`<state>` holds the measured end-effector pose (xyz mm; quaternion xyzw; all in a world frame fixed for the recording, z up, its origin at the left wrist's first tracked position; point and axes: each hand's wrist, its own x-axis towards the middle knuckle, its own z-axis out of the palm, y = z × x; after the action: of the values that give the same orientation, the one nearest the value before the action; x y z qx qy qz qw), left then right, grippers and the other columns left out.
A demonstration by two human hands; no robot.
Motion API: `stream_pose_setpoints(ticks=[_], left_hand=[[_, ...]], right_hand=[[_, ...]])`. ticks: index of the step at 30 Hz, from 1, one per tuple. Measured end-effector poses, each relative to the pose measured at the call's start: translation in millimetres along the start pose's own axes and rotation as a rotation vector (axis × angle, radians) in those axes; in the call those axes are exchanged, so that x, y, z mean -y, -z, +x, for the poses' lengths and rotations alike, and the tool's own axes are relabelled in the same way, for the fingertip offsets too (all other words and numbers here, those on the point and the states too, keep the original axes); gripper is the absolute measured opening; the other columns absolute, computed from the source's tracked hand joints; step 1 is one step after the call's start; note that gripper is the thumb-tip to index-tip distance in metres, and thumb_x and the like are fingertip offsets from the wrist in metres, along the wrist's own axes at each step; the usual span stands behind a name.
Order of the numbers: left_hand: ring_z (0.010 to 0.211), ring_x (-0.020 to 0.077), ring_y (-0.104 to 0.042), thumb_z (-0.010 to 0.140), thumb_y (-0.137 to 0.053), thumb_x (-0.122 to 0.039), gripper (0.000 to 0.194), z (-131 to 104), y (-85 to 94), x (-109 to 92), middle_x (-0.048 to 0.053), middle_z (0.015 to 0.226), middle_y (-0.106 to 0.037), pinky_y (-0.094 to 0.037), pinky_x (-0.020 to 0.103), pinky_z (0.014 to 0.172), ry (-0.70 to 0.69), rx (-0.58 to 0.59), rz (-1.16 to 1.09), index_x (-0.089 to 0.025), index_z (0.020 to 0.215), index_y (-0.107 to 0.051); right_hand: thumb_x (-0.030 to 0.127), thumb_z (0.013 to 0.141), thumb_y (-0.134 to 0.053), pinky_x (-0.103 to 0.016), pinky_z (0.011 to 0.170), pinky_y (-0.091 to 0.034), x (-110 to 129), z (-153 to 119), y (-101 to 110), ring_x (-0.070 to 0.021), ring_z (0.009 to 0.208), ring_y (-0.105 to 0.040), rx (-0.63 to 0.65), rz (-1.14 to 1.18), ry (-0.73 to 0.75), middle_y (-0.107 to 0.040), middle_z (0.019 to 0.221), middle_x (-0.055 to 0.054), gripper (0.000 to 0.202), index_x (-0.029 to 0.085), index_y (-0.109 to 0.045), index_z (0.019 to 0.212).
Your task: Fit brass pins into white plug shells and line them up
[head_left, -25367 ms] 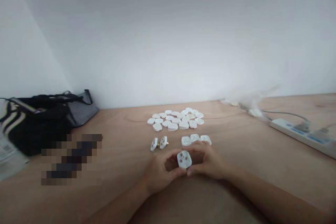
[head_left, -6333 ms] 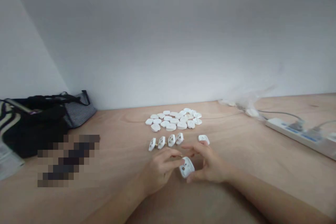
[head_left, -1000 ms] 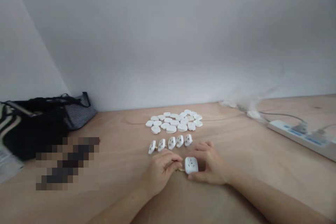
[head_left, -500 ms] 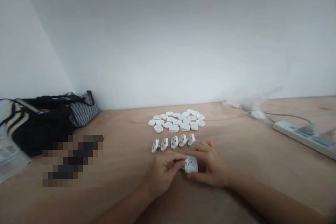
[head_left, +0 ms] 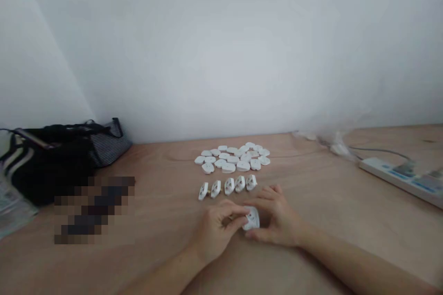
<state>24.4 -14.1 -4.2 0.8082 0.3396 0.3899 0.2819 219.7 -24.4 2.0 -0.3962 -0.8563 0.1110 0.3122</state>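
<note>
A white plug base (head_left: 254, 218) stands tilted up just above the table, its recessed face toward me. My right hand (head_left: 278, 219) holds its right side, thumb below and fingers above. My left hand (head_left: 219, 227) is closed at its left side, with index fingertip and thumb together over the edge of the face; whether a small part is between them is hidden. Beyond my hands, several similar plug bases (head_left: 229, 186) stand on edge in a row, brass pins showing on some. Farther back lies a cluster of white plug covers (head_left: 228, 168).
A wooden table (head_left: 155, 221) meets a white wall. On the left are a black bag (head_left: 51, 166), a striped pouch (head_left: 110, 145), clear plastic (head_left: 15, 203) and a blurred-out dark item (head_left: 100, 207). A power strip (head_left: 391, 173) with cables and a plastic bag (head_left: 339, 143) lie right.
My left fingertips have moved slightly right, over the plug base's left edge and face. My right hand keeps its hold. The view has shifted a little; the row and cluster look unchanged.
</note>
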Motion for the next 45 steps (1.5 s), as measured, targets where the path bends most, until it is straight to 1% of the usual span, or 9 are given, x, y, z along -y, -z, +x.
stream_pose_setpoints(ticks=[4,10,14,18,20,25,31,36,45], left_hand=[[0.081,0.0174,-0.059,0.075,-0.068,-0.02,0.012,1.9,4.3,-1.9,0.006,0.086,-0.063,-0.049,0.027,0.073,-0.134,-0.051,0.094,-0.019,0.087,-0.071],[0.097,0.0228,-0.053,0.081,-0.061,-0.025,0.019,4.3,22.0,-2.7,0.009,0.107,-0.057,-0.044,0.036,0.084,-0.371,0.062,0.39,-0.025,0.098,-0.07],[0.086,0.0174,-0.055,0.087,-0.05,-0.02,0.022,7.5,34.3,0.1,0.008,0.096,-0.057,-0.047,0.029,0.077,-0.267,0.084,0.373,-0.019,0.102,-0.065],[0.081,0.0158,-0.057,0.082,-0.056,-0.018,0.016,9.6,35.7,6.1,0.004,0.088,-0.059,-0.047,0.025,0.074,-0.151,0.268,0.33,-0.019,0.093,-0.068],[0.079,0.0156,-0.058,0.079,-0.06,-0.017,0.014,9.8,31.6,8.9,0.004,0.086,-0.06,-0.046,0.025,0.073,-0.121,0.304,0.299,-0.019,0.089,-0.069],[0.075,0.0154,-0.058,0.079,-0.057,-0.014,0.009,9.9,22.3,12.3,0.003,0.079,-0.061,-0.045,0.024,0.07,-0.085,0.25,0.247,-0.016,0.074,-0.065],[0.07,0.0145,-0.056,0.085,-0.048,-0.015,0.011,8.9,23.3,7.8,0.001,0.075,-0.061,-0.044,0.023,0.065,-0.009,0.123,0.21,-0.016,0.082,-0.058],[0.077,0.0159,-0.058,0.088,-0.043,-0.017,0.02,8.4,22.2,-2.7,0.004,0.083,-0.062,-0.045,0.025,0.07,-0.086,0.025,0.152,-0.017,0.096,-0.062],[0.07,0.0154,-0.062,0.079,-0.059,-0.019,0.009,12.4,16.5,1.6,0.004,0.075,-0.067,-0.05,0.024,0.066,-0.041,-0.098,-0.03,-0.016,0.079,-0.067]], right_hand=[[0.049,0.065,-0.069,-0.036,0.082,-0.03,0.8,0.3,1.9,-0.0233,0.092,-0.054,-0.019,0.014,0.016,-0.064,0.098,-0.004,0.049,0.029,-0.059,0.108],[0.049,0.064,-0.07,-0.037,0.082,-0.031,-0.6,-0.9,3.7,-0.0244,0.094,-0.054,-0.03,0.01,0.04,-0.064,0.1,-0.005,0.047,0.026,-0.061,0.104],[0.045,0.065,-0.07,-0.037,0.082,-0.031,-3.7,-2.7,7.7,-0.0236,0.093,-0.055,-0.045,0.023,0.04,-0.064,0.101,-0.005,0.047,0.026,-0.059,0.107],[0.046,0.065,-0.07,-0.037,0.081,-0.031,-6.8,-3.6,8.8,-0.0242,0.092,-0.055,-0.041,0.018,0.047,-0.065,0.097,-0.006,0.043,0.023,-0.061,0.101],[0.047,0.065,-0.069,-0.037,0.081,-0.032,-7.2,-3.4,8.1,-0.0241,0.091,-0.055,-0.033,0.017,0.044,-0.065,0.095,-0.006,0.042,0.023,-0.062,0.098],[0.047,0.063,-0.07,-0.038,0.082,-0.032,-7.8,-3.4,6.1,-0.0235,0.09,-0.056,-0.041,0.009,0.051,-0.065,0.095,-0.005,0.042,0.023,-0.062,0.097],[0.048,0.064,-0.07,-0.037,0.079,-0.036,-7.6,-3.8,6.0,-0.0233,0.089,-0.057,-0.052,0.009,0.069,-0.065,0.095,-0.005,0.044,0.023,-0.062,0.1],[0.047,0.064,-0.07,-0.038,0.082,-0.038,-5.4,-3.3,5.2,-0.0235,0.092,-0.057,-0.073,0.051,0.095,-0.065,0.098,-0.005,0.048,0.024,-0.06,0.105],[0.046,0.059,-0.074,-0.037,0.077,-0.042,-8.0,-1.7,0.2,-0.0224,0.084,-0.059,-0.086,0.101,0.114,-0.067,0.088,-0.004,0.049,0.023,-0.063,0.101]])
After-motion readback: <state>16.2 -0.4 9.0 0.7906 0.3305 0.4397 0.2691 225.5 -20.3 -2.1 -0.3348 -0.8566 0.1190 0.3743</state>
